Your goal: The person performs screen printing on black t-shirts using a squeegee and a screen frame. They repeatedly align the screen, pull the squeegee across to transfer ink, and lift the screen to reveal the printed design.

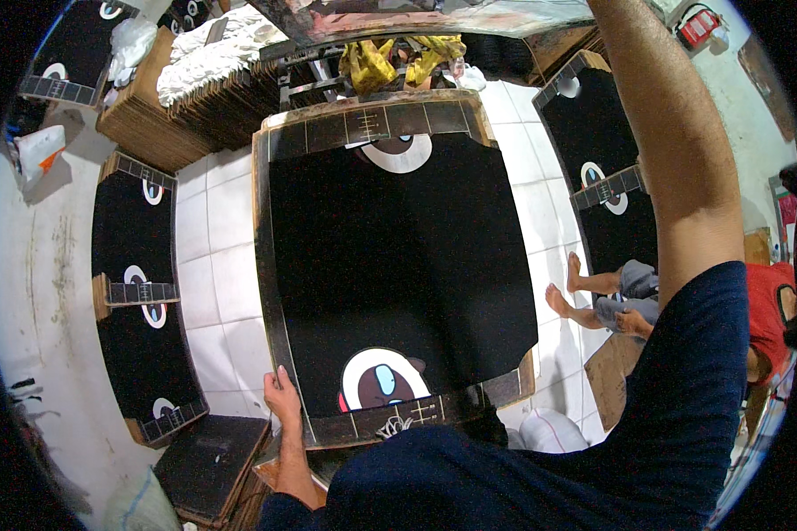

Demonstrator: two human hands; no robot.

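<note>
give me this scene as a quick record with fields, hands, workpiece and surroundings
left hand: touching the board's left edge, near its lower corner
right hand: out of view; right arm extends past the upper edge
workpiece: black fabric piece with a cartoon eye at each end
far end: yellow cloths
right side: person in red top

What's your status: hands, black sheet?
Left hand at left edge of board; right hand out of view. Black sheet flat on board. White strings at near edge.

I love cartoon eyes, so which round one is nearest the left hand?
The round eye at the near end of the middle black sheet; every other eye is farther from the left hand.
</note>
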